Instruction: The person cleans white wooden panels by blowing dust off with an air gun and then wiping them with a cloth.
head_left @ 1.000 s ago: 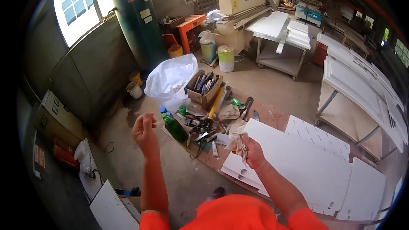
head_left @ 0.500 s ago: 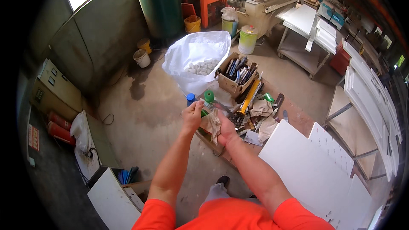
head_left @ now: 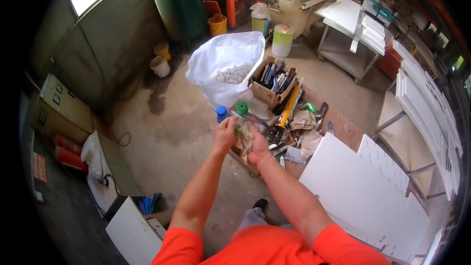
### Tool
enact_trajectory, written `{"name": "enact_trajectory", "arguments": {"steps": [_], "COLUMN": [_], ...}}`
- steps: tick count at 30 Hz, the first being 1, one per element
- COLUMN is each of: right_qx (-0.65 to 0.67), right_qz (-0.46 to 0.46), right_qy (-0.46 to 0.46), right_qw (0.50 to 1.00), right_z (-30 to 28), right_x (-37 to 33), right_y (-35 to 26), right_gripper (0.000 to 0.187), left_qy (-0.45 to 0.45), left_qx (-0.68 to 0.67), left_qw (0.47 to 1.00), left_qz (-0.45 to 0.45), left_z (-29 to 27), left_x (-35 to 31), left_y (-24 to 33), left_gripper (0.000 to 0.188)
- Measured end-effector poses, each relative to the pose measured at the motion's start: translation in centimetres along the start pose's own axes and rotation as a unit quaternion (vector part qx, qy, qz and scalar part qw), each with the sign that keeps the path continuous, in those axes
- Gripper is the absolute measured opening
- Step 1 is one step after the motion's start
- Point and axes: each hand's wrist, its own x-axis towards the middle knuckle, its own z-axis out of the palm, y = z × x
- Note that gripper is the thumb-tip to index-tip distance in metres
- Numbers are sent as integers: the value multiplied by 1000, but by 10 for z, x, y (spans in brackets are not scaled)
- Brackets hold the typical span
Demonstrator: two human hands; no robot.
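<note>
My right hand [head_left: 257, 148] is closed around a crumpled beige cloth [head_left: 246, 140]. Close beside it, my left hand [head_left: 225, 133] has its thumb and fingers pinched together; what it grips at the cloth's edge is too small to make out. Just beyond the hands stand a blue-capped container [head_left: 222, 112] and a round green-topped item [head_left: 242, 107]. To their right lies a pile of tools and scraps, with a long yellow tool [head_left: 290, 107] and wrinkled rags [head_left: 304, 119].
A cardboard box [head_left: 263, 95] full of tubes or tools sits behind the pile. Left of it stands a white sack [head_left: 201, 64] with grey lumps. White panels [head_left: 348, 186] lie to my right. A trolley [head_left: 338, 53] with white boards and buckets [head_left: 283, 40] stand farther back.
The view has shifted slightly. Both hands stay close together at the cloth, the right one turned a little more palm-up.
</note>
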Motion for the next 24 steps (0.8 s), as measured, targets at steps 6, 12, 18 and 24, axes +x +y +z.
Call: {"name": "enact_trajectory", "arguments": {"steps": [6, 12, 18, 24], "right_qx": [23, 34, 49, -3], "right_qz": [31, 22, 10, 13], "right_qy": [-20, -20, -30, -24], "right_qw": [999, 999, 998, 1000], "right_z": [-12, -16, -14, -71], "right_x": [6, 6, 18, -30], "right_y": [4, 23, 26, -23], "right_gripper": [38, 36, 41, 38], "left_qy": [2, 13, -4, -55], "left_qx": [-19, 28, 56, 17], "left_qw": [999, 1000, 998, 998], "left_qz": [-33, 4, 27, -15], "left_z": [-2, -13, -19, 3], "left_x": [7, 2, 10, 26], "left_y": [14, -7, -12, -40], "left_gripper": [43, 41, 43, 45]}}
